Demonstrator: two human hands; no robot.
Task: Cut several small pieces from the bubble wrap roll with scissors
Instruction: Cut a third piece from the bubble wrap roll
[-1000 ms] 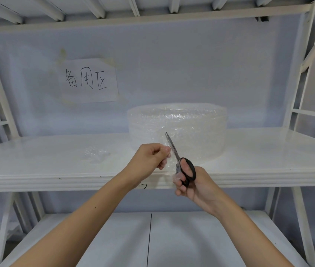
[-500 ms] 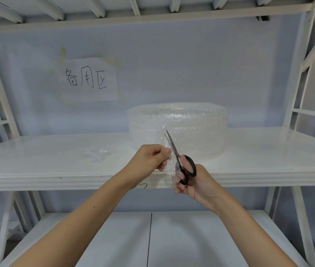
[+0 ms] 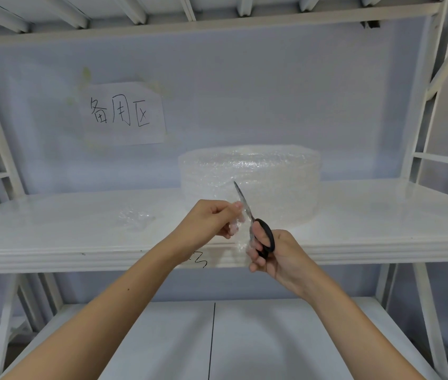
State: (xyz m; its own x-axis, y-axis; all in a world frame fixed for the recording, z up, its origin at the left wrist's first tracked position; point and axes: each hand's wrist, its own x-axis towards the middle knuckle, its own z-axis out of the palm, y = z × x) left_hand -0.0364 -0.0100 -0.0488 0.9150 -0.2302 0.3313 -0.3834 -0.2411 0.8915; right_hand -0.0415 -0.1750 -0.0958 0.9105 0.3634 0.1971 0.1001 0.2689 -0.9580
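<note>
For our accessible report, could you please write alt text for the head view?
The right hand holds black-handled scissors against a bubble wrap strip pinched by the left hand, before the bubble wrap roll on a white shelf.

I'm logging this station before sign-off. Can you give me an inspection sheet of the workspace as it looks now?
Surface: white shelf, glossy; a black scribble on its front edge.
Job's things: bubble wrap roll standing on the shelf; scissors, black handles, blades pointing up; loose strip of wrap between the hands.
Clutter: small cut piece of wrap lying left of the roll.
Hands: left hand pinches the strip; right hand grips the scissors.
Cables: nothing seen.
Surroundings: paper sign with handwriting on the back wall; lower shelf beneath.
</note>
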